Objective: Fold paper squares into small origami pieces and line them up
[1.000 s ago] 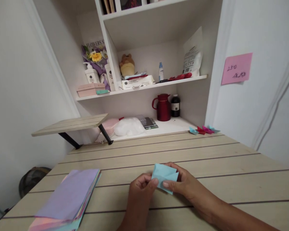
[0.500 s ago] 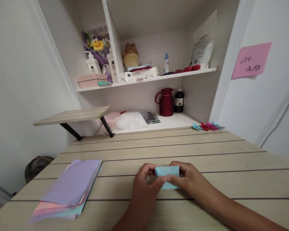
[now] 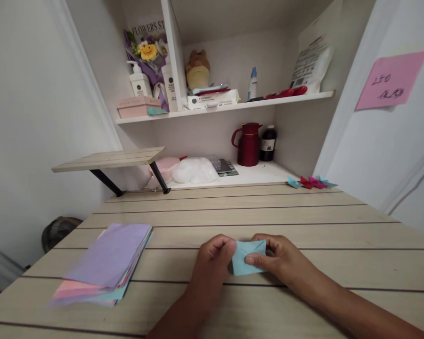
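Observation:
Between my hands is a small piece of folded light-blue paper [image 3: 243, 267], with crease lines showing on its face. My left hand [image 3: 215, 256] pinches its upper left corner between thumb and fingers. On the right edge, my right hand [image 3: 277, 256] grips the paper, the thumb lying flat across its front and the fingers behind it. The fingertips behind the paper are hidden. Both hands are just over the wooden table [image 3: 183, 306].
A stack of coloured paper [image 3: 108, 259], purple on top, lies at the left. Several small folded paper pieces [image 3: 313, 182] sit at the table's back right edge. Behind stand a small raised shelf [image 3: 109, 158], a red jug [image 3: 248, 145] and a dark bottle [image 3: 268, 143].
My left thumb has moved from the paper's lower middle up to its upper left corner. The lower flap no longer sticks out separately below. The view has shifted slightly.

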Tool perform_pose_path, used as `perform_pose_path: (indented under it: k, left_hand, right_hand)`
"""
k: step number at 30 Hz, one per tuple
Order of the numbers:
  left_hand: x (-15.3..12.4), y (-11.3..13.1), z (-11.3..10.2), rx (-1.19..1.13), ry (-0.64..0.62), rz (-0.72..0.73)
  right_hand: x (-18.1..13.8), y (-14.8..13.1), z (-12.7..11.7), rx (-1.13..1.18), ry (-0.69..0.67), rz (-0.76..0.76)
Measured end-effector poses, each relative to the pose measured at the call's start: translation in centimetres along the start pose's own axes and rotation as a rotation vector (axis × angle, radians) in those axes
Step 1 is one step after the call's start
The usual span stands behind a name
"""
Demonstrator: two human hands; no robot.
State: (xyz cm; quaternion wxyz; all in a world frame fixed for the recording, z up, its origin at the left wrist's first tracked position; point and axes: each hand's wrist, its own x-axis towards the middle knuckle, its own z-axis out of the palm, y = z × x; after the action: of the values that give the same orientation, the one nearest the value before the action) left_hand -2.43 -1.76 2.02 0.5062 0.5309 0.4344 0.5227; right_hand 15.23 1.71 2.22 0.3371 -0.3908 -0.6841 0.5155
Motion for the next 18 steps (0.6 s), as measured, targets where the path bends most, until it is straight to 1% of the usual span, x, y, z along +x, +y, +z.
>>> perform_pose_path:
  k: [5,7,9,10,11,13,14,16,18]
  left_hand:
    - [0.1,0.4,-0.5,0.094,-0.034,0.007]
    - [0.1,0.5,-0.5,0.131,-0.021,0.03]
    - [0.2,0.5,-0.5,0.148,0.041,0.046]
    - [0.3,0.5,-0.6,0.155,0.082,0.048]
    - [0.4,0.4,-0.7,0.171,0.124,0.05]
    - [0.7,0.1,-1.3,0.245,0.206,0.058]
    - [0.9,0.0,-1.7,0.3,0.254,0.073]
    - [1.2,-0.4,-2.4,0.41,0.339,0.136]
    - [1.5,-0.7,-3.0,0.523,0.386,0.225]
  right_hand:
    - [0.0,0.2,0.1,-0.004,-0.014,0.014]
    - [0.0,0.3,0.1,-0.028,-0.009,0.009]
    - [0.1,0.4,-0.3,-0.104,0.057,-0.021]
    - [0.1,0.5,-0.6,-0.181,0.129,-0.061]
    - [0.2,0.6,-1.1,-0.289,0.214,-0.127]
    - [0.2,0.7,-2.1,-0.575,0.367,-0.331]
    - [0.2,0.7,-2.5,-0.728,0.392,-0.445]
    - [0.2,0.8,-2.9,-0.983,0.349,-0.627]
    - [0.3,0.9,-2.6,-1.142,0.242,-0.755]
